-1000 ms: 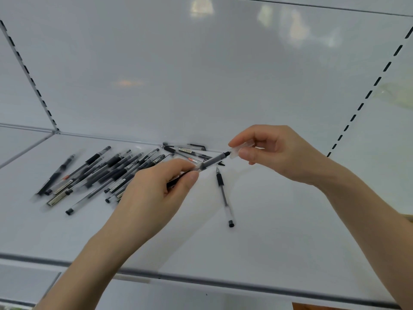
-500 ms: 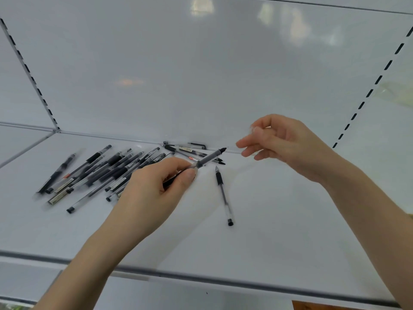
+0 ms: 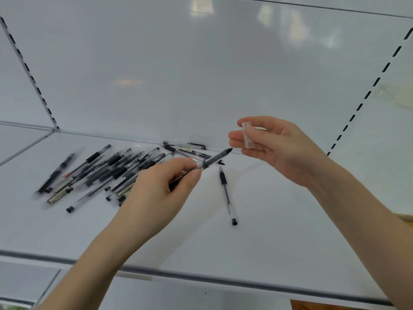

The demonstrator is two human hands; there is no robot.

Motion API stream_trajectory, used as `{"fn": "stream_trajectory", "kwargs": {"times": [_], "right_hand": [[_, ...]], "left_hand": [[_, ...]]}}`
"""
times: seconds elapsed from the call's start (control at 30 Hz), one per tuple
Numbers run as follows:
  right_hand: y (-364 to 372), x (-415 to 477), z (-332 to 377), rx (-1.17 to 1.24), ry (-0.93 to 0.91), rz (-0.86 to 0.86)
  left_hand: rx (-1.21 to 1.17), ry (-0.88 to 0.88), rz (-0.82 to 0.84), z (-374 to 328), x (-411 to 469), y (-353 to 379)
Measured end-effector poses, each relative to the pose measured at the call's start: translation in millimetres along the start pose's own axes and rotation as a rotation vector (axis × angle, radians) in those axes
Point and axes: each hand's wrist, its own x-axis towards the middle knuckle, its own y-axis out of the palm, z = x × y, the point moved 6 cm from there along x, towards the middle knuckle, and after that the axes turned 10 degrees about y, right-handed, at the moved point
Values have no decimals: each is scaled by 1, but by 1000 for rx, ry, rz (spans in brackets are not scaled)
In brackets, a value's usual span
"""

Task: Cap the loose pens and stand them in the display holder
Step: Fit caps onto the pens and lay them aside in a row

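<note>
a heap of slim pens [image 3: 107, 173] lies on the smooth white shelf [image 3: 268, 242], left of the held pen [image 3: 214, 158]. they have clear barrels, black rubbery grips and pale label strips with print too small to read. the left hand [image 3: 156, 193] hides the heap's near end, its thumb and fingers pinching the held pen's clear barrel, bare black tip raised rightward. behind that pen, a few more pens [image 3: 185, 148] lie against the glossy back panel [image 3: 201, 74]. just below it a lone pen [image 3: 226, 193] lies flat. right of its tip, not touching it, the right hand [image 3: 279, 148] grips a frosted clear cap [image 3: 247, 135] between thumb and fingers.
</note>
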Motion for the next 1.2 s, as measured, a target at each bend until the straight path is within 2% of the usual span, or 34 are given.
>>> {"fn": "stream_trajectory", "kwargs": {"times": [0.07, 0.23, 0.5, 1.2], "right_hand": [[-1, 0, 1, 8, -30, -39], [-4, -2, 3, 248, -81, -79], [6, -10, 1, 153, -73, -75], [24, -12, -11, 154, -64, -18]], "left_hand": [[-9, -4, -6, 1, 0, -1], [-2, -8, -9, -2, 0, 0], [-7, -9, -4, -2, 0, 0], [45, 29, -23, -9, 1, 0]]}}
